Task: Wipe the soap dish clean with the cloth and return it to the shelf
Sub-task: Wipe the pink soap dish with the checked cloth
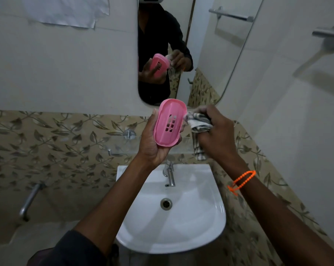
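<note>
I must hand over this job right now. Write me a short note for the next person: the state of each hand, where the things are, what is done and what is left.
Left hand: holds the pink soap dish upright above the white sink, hollow side toward the camera.
Right hand: grips the bunched checked cloth, which is at the dish's right rim.
Done: dish is off the glass shelf, wiping looks under way.
Left: finish wiping, then set the dish back on the shelf under the mirror.

cloth: partly hidden in right hand | towel bar: blurred
</note>
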